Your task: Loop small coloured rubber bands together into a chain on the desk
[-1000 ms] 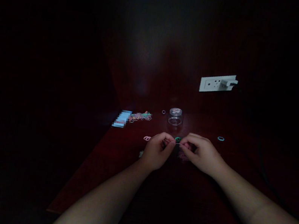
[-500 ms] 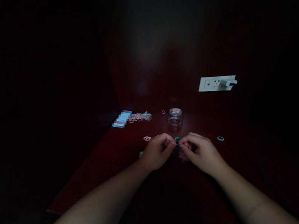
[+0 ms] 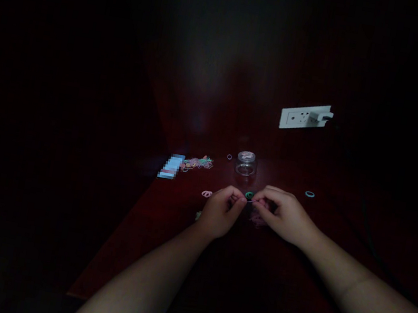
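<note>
Between my two hands runs a thin, pale purple elastic band, pinched at both ends. My left hand is closed on its left end, thumb against forefinger. My right hand pinches the other end. Just behind the fingertips lie green bands. A pile of pinkish-purple bands sits under my right hand, partly hidden by it. Pink bands rest left of my left hand, and a pale yellowish-green bit shows beside its wrist.
A clear lidded jar stands behind my hands. Further left are a mixed heap of bands and a blurred bright blue screen-like rectangle. A blue band lies to the right. A wall socket holds a plug with a dark cable.
My hands hold nearly the same pose, the band still between them. The whole view has shifted very slightly.
</note>
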Available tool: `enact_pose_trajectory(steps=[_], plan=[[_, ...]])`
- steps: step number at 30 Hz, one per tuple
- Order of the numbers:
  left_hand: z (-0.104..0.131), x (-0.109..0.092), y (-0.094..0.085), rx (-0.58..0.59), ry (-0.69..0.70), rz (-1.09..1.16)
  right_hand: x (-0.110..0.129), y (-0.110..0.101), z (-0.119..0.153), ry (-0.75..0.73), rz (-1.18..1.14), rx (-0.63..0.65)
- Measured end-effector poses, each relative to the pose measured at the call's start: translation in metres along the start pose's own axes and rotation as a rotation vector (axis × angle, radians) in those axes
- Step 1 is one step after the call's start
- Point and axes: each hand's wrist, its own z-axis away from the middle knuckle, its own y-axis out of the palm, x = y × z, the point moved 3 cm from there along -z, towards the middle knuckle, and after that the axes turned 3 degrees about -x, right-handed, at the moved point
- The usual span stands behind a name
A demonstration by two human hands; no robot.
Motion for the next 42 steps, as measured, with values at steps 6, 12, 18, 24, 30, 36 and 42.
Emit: enact_pose_trajectory(steps=[6,12,18,24,30,36,42], plan=[[-0.0005,0.0011,0.0007,0.007,0.005,-0.001,0.0001,-0.0001,0.0006,-0.019,-0.007,0.025],[-0.0008,-0.0006,0.0002,0.012,0.011,-0.013,-0.0003,0.0013,-0.0007,-0.029,-0.012,0.025],[0.0001,-0.0002,-0.0002,0.026,0.030,-0.010,-0.0008,0.0008,0.0005,-0.019,-0.004,0.024],[0.0007,-0.0020,0.0022,0.056,0.077,0.000,0.0000,0.0016,0.0000,-0.019,-0.002,0.029],[-0.0007,-0.0025,0.0019,0.045,0.077,-0.019,-0.0022,0.0012,-0.0001,-0.005,-0.005,0.044],[-0.0006,-0.0043,-0.0009,0.017,0.076,-0.024,-0.0015,0.0001,0.0002,0.006,-0.003,0.038],[-0.0018,-0.0045,-0.0027,-0.003,0.070,-0.035,-0.0026,0.0007,0.0007,0.008,0.013,0.046]])
